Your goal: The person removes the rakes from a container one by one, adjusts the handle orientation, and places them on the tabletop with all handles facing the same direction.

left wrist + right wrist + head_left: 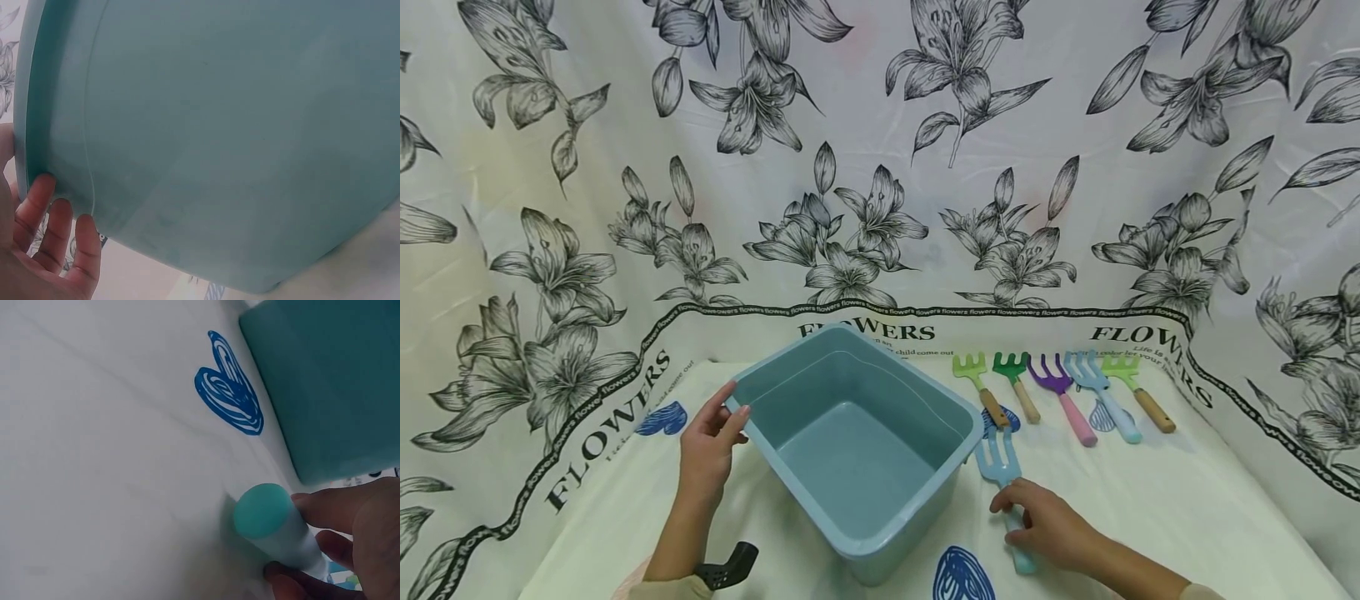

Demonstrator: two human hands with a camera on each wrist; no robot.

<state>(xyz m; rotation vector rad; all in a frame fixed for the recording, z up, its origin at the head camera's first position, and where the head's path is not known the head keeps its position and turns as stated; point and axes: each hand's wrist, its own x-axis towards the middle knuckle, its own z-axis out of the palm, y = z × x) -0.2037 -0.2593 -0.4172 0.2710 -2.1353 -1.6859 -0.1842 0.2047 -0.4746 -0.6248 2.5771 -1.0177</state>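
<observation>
A deep blue-grey plastic basin (857, 450) stands tilted in the middle of the head view, its inside bare. My left hand (711, 433) grips its rim at the left corner, thumb at the near edge; in the left wrist view, curled fingertips (87, 250) lie along the basin's outer wall (237, 137). To the basin's right lies a light blue hand fork (1000, 467), tines pointing away. Around its handle bend the fingers of my right hand (1048, 525). The right wrist view shows the handle's turquoise butt end (262, 511) between thumb and fingers, close over the cloth.
Several more hand forks lie in a row at the back right: a light green one (973, 371), a dark green one (1011, 371), a purple one with a pink handle (1078, 421), a light blue one (1112, 404) and another light green one (1150, 408). A flower-printed curtain (880, 192) stands behind.
</observation>
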